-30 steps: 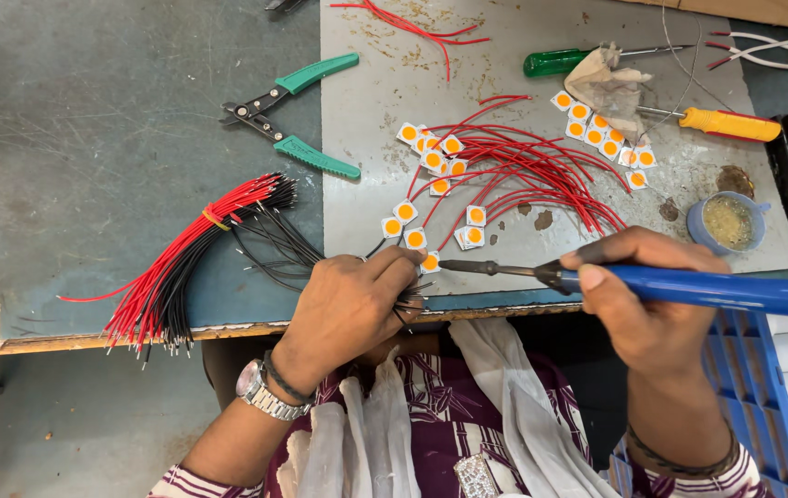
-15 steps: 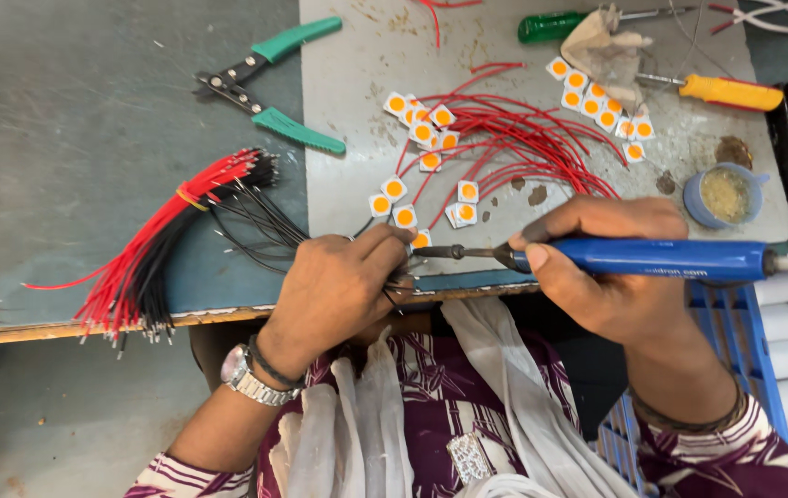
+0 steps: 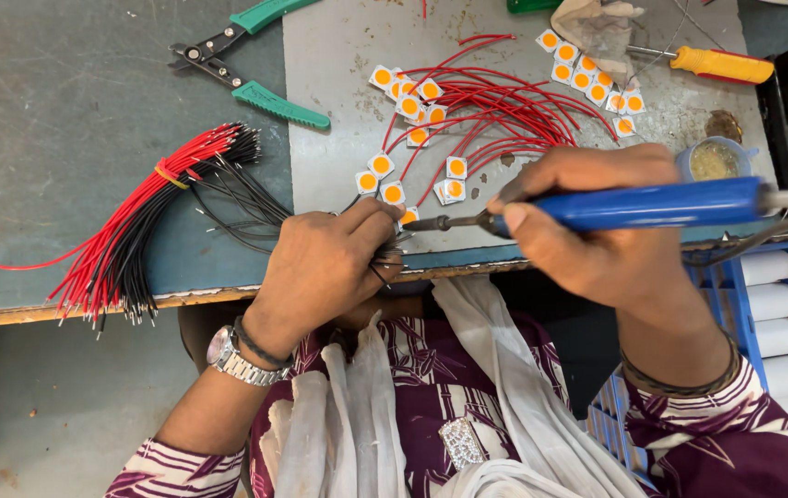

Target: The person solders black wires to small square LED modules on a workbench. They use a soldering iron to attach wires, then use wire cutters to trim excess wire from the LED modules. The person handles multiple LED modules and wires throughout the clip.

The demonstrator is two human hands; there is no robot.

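Note:
My right hand [image 3: 597,231] grips a blue-handled soldering iron [image 3: 652,205], its tip pointing left toward a small white square chip with an orange centre [image 3: 408,218] at the table's front edge. My left hand [image 3: 325,267] is closed, pinching thin black wires [image 3: 228,207] and holding them against that chip. Several more such chips [image 3: 394,88] lie on the grey mat among loose red wires [image 3: 495,111].
A banded bundle of red and black wires [image 3: 126,231] lies at the left. Green-handled wire strippers [image 3: 246,55] are at the back, a yellow-handled screwdriver [image 3: 721,65] at back right, a small flux tin [image 3: 716,159] by my right hand. White tubes in a blue crate [image 3: 781,304] sit at the right.
The view has shifted closer and slightly down. Both hands stay together at the table edge, the iron tip remaining at the chip my left hand holds.

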